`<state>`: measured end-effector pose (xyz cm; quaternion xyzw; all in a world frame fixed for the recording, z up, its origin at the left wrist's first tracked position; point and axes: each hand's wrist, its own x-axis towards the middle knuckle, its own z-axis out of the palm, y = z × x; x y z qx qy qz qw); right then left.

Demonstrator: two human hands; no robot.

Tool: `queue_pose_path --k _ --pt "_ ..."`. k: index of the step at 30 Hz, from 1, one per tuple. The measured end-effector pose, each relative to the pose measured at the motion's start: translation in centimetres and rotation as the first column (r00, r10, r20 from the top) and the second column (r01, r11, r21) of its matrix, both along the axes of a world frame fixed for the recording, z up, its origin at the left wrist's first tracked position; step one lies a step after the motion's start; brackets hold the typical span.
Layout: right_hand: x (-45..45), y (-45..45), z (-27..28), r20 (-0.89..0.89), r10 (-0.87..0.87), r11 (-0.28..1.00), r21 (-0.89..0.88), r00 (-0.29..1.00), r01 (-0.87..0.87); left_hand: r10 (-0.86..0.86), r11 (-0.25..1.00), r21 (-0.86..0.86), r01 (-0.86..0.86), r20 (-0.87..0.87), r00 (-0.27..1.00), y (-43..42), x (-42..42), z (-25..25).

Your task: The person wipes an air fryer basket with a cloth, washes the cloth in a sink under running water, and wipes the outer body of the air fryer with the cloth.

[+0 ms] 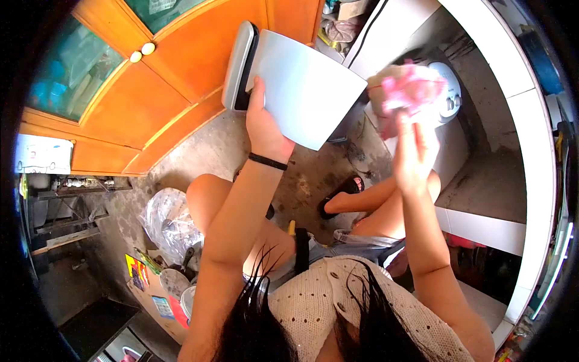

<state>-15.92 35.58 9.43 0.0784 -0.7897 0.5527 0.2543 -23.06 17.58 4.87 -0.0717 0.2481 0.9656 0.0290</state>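
One tapered container [307, 87], glossy and pale blue-white with a grey end piece, is held up over the floor [193, 148], the left hand [265, 123] clamped on it, most of its fingers hidden from me behind it. Well apart from that, the right hand [415, 148] grips one pink-and-white cloth [416, 87], too blurred to make out, which partly covers one white appliance [451, 90]; I count two pale knobs [148, 49] on the orange cabinet [136, 96]
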Motion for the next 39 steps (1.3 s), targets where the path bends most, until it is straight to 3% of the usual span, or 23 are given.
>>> queue_pose_path --k 2,5,9,12,13,16,17,20,22,24,25,26,28,29,30,31,34,36,39 --pt "-0.9 -0.7 -1.3 -0.12 0.271 0.912 0.35 0.955 -0.215 -0.037 0.999 0.01 0.038 -0.041 0.998 0.1 0.0 -0.2" --pt "-1.5 -4.0 -2.5 -0.187 0.116 0.88 0.476 0.975 -0.013 -0.061 0.998 0.031 0.063 -0.06 0.996 0.2 0.2 -0.4" --pt "-3.0 -4.8 -3.5 -0.341 -0.049 0.914 0.363 0.939 0.18 -0.015 0.995 0.098 0.017 -0.027 1.0 0.2 0.4 -1.1" --pt "-3.5 -5.2 -3.3 -0.135 -0.126 0.991 0.025 0.983 0.13 0.029 0.996 0.087 -0.025 -0.048 0.998 0.0 0.2 -1.7" --pt "-4.1 -4.8 -3.0 -0.191 -0.152 0.97 0.16 0.97 0.184 0.044 0.997 0.068 -0.04 -0.059 0.997 0.0 0.1 -2.1" --pt "-5.3 -3.6 -2.9 -0.099 -0.185 0.961 0.188 0.978 0.201 0.031 0.999 -0.023 -0.032 -0.036 0.999 -0.1 0.7 -1.7" --pt "-5.6 -3.6 -2.8 -0.094 -0.283 0.931 0.212 0.954 0.297 0.018 0.998 -0.058 -0.019 -0.02 1.0 -0.1 0.9 -1.5" --pt "-6.8 -3.6 -2.3 -0.066 -0.314 0.936 0.144 0.947 0.321 0.013 0.999 -0.032 -0.011 0.064 0.998 -0.1 0.9 -1.4" --pt "-9.0 -1.6 -4.0 0.053 -0.122 0.968 -0.214 0.991 0.131 0.023 0.998 -0.052 -0.021 0.044 0.999 -0.2 0.5 -1.7" --pt "-8.6 0.0 -3.1 0.142 0.06 0.743 -0.667 0.988 0.051 0.021 0.999 -0.04 -0.02 0.026 0.999 -0.5 0.2 -1.7" --pt "-8.1 0.8 -2.7 0.104 0.121 0.727 -0.687 0.987 -0.017 0.016 1.0 -0.016 -0.016 0.024 1.0 -0.6 0.3 -1.5" --pt "-8.1 0.7 -2.3 0.03 0.018 0.739 -0.674 0.999 0.007 0.009 1.0 0.009 -0.009 0.025 1.0 -0.7 0.5 -1.6" --pt "-7.1 -0.6 -1.2 -0.106 -0.09 0.863 -0.504 0.99 0.025 -0.003 0.999 0.036 0.003 0.013 1.0 -0.5 0.2 -1.9" --pt "-6.1 -0.8 -0.7 -0.012 -0.157 0.97 -0.191 0.988 0.152 -0.009 0.999 0.048 0.008 0.007 1.0 -0.5 0.0 -2.1" --pt "-5.4 -0.9 -0.4 0.054 -0.248 0.959 0.153 0.967 0.237 -0.012 1.0 0.017 0.012 0.011 1.0 -0.3 0.0 -2.0" --pt "-6.2 -0.7 -1.3 -0.38 -0.07 0.841 0.475 0.922 0.259 -0.014 1.0 -0.016 0.014 0.017 1.0 0.0 0.0 -1.8" --pt "-5.6 -2.6 -3.0 -0.402 0.111 0.801 0.578 0.909 0.158 -0.027 1.0 -0.009 0.028 0.049 0.998 0.2 -0.1 -2.3" --pt "-3.7 -4.0 -3.2 -0.316 0.067 0.665 0.721 0.946 0.194 -0.016 0.996 0.084 0.008 0.092 0.996 0.2 -0.2 -2.7" --pt "-1.4 -5.1 -5.2 -0.213 0.267 0.618 0.786 0.94 0.003 -0.014 0.996 0.092 0.007 0.081 0.997 0.5 -0.4 -4.7"
